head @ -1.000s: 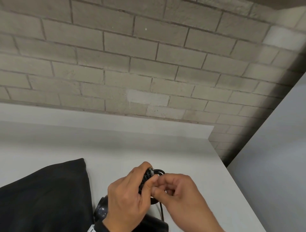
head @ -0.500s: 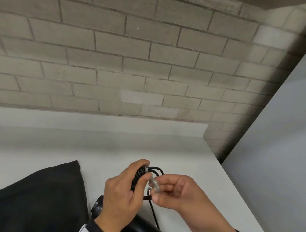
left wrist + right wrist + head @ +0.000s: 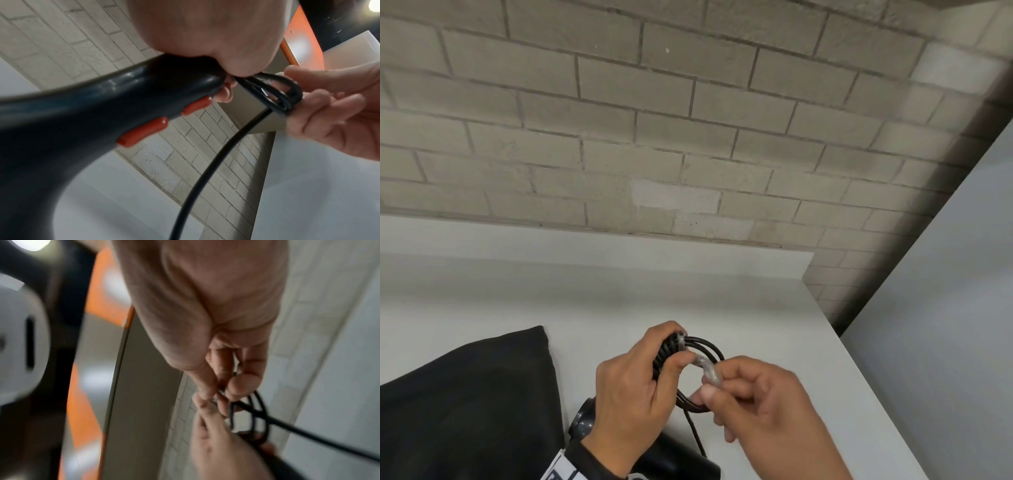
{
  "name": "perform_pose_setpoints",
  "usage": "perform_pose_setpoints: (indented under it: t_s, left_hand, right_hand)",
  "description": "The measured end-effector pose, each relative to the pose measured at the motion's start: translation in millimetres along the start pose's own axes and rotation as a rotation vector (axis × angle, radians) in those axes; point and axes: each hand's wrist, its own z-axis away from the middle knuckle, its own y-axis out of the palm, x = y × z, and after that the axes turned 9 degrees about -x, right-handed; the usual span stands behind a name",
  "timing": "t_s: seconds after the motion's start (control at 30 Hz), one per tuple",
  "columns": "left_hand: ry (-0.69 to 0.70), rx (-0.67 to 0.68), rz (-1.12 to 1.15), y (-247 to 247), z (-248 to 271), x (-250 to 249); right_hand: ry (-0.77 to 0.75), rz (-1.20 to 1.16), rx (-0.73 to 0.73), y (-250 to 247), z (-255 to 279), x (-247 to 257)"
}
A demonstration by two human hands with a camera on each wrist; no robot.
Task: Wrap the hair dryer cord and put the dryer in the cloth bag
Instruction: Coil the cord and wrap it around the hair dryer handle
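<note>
The black hair dryer (image 3: 585, 421) lies low on the white table, mostly hidden under my left hand (image 3: 633, 394). That hand grips the coiled black cord (image 3: 709, 349) against the end of the dryer handle (image 3: 82, 113), which carries two red switches (image 3: 144, 131). My right hand (image 3: 756, 404) pinches a clear tie strip (image 3: 707, 371) that runs to the coil. A loose length of cord (image 3: 205, 170) hangs down from the loops. The black cloth bag (image 3: 465, 404) lies flat to the left of the dryer.
The white table (image 3: 619, 301) ends at a low white upstand below a grey brick wall (image 3: 688, 137). A white panel (image 3: 945, 308) stands to the right across a dark gap. An orange-edged surface (image 3: 98, 305) shows behind the hands.
My right hand has drawn away from the left, to the right and down, pulling the clear tie out from the coil. The left hand keeps its grip on the cord.
</note>
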Motion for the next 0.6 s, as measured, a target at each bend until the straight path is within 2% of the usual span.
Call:
perform_pose_setpoints:
  t_s: [0.2,0.3,0.5,0.6]
  left_hand:
    - [0.044,0.067,0.109,-2,-3,-2]
    - [0.073,0.062,0.112,-1,-4,-3]
    - [0.037,0.045,0.077,-1,-3,-4]
    - [0.071,0.042,0.081,-1,-3,-5]
  right_hand:
    - [0.330,-0.479,0.237,-26,-11,17]
    - [0.470,-0.687,0.283,-25,-11,18]
    - [0.523,-0.810,0.268,-15,-6,14]
    - [0.492,-0.838,0.245,-14,-6,7]
